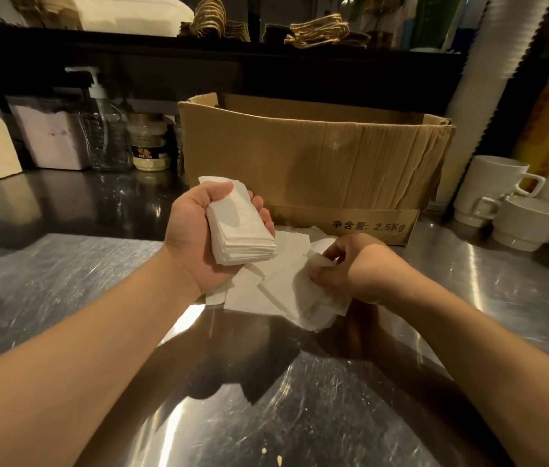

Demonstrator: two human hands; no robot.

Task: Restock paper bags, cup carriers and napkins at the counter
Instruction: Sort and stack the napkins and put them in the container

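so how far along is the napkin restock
Done: paper bags with twine handles are stacked on the dark shelf. In hand: the left hand grips a squared stack of white napkins; the right hand pinches loose white napkins scattered on the steel counter. Left: gathering those. Cup carriers aren't visible.

The bench (64, 281) is shiny scratched metal that mirrors the light. The napkins (242, 227) are soft matt white paper. The box (317, 163) is creased brown cardboard, dull and rough. The mugs (499, 183) are glossy white ceramic, and the pump bottle (104, 129) is clear smooth plastic.
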